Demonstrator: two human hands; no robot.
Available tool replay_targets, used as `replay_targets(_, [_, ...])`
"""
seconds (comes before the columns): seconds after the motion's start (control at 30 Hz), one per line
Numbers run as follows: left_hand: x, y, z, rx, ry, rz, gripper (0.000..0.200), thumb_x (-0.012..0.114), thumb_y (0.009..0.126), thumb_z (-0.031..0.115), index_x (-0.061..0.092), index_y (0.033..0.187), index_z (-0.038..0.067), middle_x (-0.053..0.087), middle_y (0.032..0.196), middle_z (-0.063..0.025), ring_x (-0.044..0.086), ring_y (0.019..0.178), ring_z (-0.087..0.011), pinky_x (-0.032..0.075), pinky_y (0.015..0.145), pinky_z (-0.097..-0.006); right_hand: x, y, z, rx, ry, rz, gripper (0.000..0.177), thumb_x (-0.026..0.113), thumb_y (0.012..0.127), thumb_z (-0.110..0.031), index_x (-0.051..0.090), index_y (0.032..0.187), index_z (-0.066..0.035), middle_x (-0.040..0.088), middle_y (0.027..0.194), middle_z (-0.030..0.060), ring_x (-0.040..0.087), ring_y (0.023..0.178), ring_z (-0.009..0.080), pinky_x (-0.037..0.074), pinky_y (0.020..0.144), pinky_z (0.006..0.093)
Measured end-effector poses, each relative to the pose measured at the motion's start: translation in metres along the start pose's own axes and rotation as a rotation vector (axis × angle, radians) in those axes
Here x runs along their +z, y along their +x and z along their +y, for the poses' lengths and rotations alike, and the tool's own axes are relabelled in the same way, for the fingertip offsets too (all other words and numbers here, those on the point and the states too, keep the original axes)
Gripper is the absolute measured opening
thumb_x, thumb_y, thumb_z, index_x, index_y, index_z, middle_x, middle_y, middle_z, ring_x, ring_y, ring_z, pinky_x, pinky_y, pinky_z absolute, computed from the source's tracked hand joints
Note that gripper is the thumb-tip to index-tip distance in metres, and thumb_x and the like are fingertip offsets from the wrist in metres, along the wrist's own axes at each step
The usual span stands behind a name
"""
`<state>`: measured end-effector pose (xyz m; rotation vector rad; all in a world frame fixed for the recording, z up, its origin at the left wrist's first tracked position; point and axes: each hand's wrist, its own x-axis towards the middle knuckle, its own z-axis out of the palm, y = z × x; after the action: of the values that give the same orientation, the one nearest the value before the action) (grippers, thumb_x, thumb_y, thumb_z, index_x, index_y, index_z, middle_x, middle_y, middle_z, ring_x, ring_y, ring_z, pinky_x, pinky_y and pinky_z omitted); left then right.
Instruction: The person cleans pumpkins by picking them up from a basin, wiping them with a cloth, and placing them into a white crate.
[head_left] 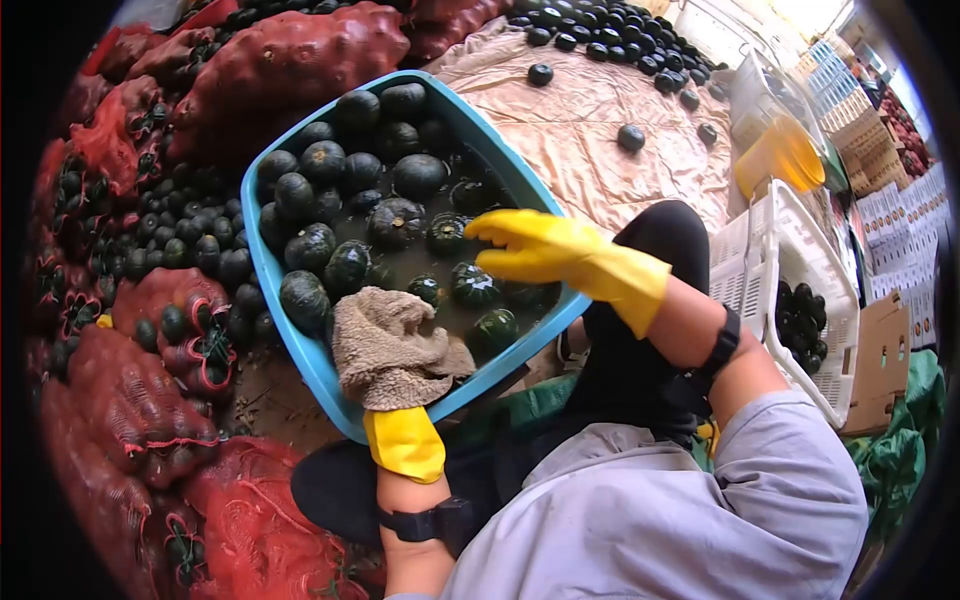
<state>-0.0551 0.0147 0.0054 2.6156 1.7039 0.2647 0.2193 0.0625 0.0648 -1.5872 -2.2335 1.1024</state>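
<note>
L grip (405, 442) clutches cloth (390, 340) (R grip (540, 247) splayed).

Right hand (545, 250) over blue tub (490, 372)

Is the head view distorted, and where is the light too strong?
Head view: strong fisheye bend, black corners; daylight overexposes the upper right; the blue tub and the right hand are sharp and evenly lit.

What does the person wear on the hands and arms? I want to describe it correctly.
The left hand and right hand both wear bright yellow rubber gloves with wide cuffs. Each forearm carries a black strap. Loose light grey sleeves cover the upper arms.
</note>
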Motion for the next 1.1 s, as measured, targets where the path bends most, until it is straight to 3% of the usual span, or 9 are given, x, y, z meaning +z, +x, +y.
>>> replay_targets(0.23, [0.028,-0.001,-0.007,-0.053,0.1,-0.054,0.033,0.079,0.082,0.043,0.078,0.109,0.024,0.072,0.126,-0.0012,0.059,0.134,-0.0241,0.04,0.121,-0.0411,0.122,0.099,0.045,0.024,-0.482,-0.211,0.072,0.089,0.077,-0.035,0.068,0.143,-0.013,0.075,0.128,0.0234,0.067,0.126,0.0452,0.056,0.105,0.0513])
replay_targets(0.37, [0.051,0.012,-0.008,-0.247,-0.019,-0.25,0.047,0.073,0.094,0.033,0.061,0.135,0.015,0.065,0.139,-0.0068,0.057,0.139,-0.0249,0.043,0.122,-0.039,0.08,0.08,0.033,0.157,0.649,-0.284,0.081,0.092,0.084,-0.04,0.059,0.154,-0.016,0.073,0.136,0.0159,0.071,0.121,0.031,0.057,0.105,0.0431])
replay_targets(0.47, [0.112,0.0,0.006,-0.346,-0.834,0.064,0.057,0.061,0.107,0.026,0.042,0.158,0.009,0.059,0.149,-0.0116,0.057,0.14,-0.0255,0.044,0.122,-0.0399,0.078,0.035,-0.022,-0.542,0.116,-0.009,0.066,0.086,0.095,-0.028,0.06,0.153,-0.01,0.067,0.144,0.0199,0.065,0.134,0.0341,0.05,0.115,0.0439])
replay_targets(0.63, [0.06,0.018,0.057,-0.441,-2.366,0.189,0.046,0.045,0.119,0.031,0.04,0.162,0.017,0.055,0.157,-0.0117,0.051,0.145,-0.0216,0.037,0.127,-0.0407,0.135,0.067,-0.01,-0.033,0.561,0.495,0.049,0.083,0.098,-0.022,0.066,0.14,-0.005,0.07,0.134,0.0189,0.066,0.127,0.0308,0.049,0.114,0.041])
replay_targets(0.7, [0.072,0.004,0.058,-0.388,-1.981,0.35,0.046,0.051,0.115,0.03,0.048,0.158,0.015,0.057,0.154,-0.0136,0.052,0.143,-0.0251,0.039,0.126,-0.042,0.135,0.053,-0.028,0.005,0.533,0.45,0.051,0.083,0.098,-0.021,0.065,0.142,-0.005,0.069,0.135,0.0177,0.065,0.126,0.0274,0.049,0.114,0.0393])
replay_targets(0.83, [0.007,-0.011,0.027,-0.32,-1.068,0.36,0.059,0.075,0.094,0.024,0.059,0.146,0.0,0.064,0.142,-0.0215,0.06,0.135,-0.0403,0.047,0.118,-0.0497,0.129,0.017,-0.031,-0.497,0.408,0.202,0.055,0.084,0.097,-0.021,0.062,0.145,-0.008,0.062,0.148,0.019,0.058,0.141,0.0366,0.042,0.123,0.0453])
replay_targets(0.9, [0.008,-0.002,0.033,-0.248,-0.661,0.284,0.069,0.081,0.086,0.021,0.058,0.147,-0.003,0.064,0.139,-0.026,0.06,0.133,-0.0472,0.048,0.117,-0.0519,0.132,0.063,-0.015,-0.321,0.289,0.499,0.053,0.082,0.098,-0.019,0.061,0.145,-0.007,0.063,0.148,0.0197,0.059,0.139,0.036,0.042,0.122,0.0468])
replay_targets(1.0, [0.069,-0.008,0.046,-0.177,-0.624,0.46,0.07,0.075,0.09,0.019,0.051,0.155,0.005,0.058,0.148,-0.0265,0.053,0.142,-0.0446,0.039,0.125,-0.0488,0.134,0.048,-0.024,-0.427,0.401,0.559,0.041,0.077,0.102,-0.019,0.066,0.138,-0.005,0.068,0.139,0.0189,0.059,0.139,0.0377,0.042,0.122,0.0461])
replay_targets(1.1, [0.041,-0.013,0.037,-0.224,-0.786,0.372,0.061,0.069,0.095,0.025,0.054,0.152,0.011,0.058,0.152,-0.019,0.052,0.145,-0.038,0.035,0.127,-0.048,0.114,0.026,-0.025,-0.551,0.564,0.137,0.034,0.06,0.111,-0.016,0.066,0.143,-0.004,0.065,0.147,0.0182,0.057,0.144,0.0354,0.04,0.124,0.0457])
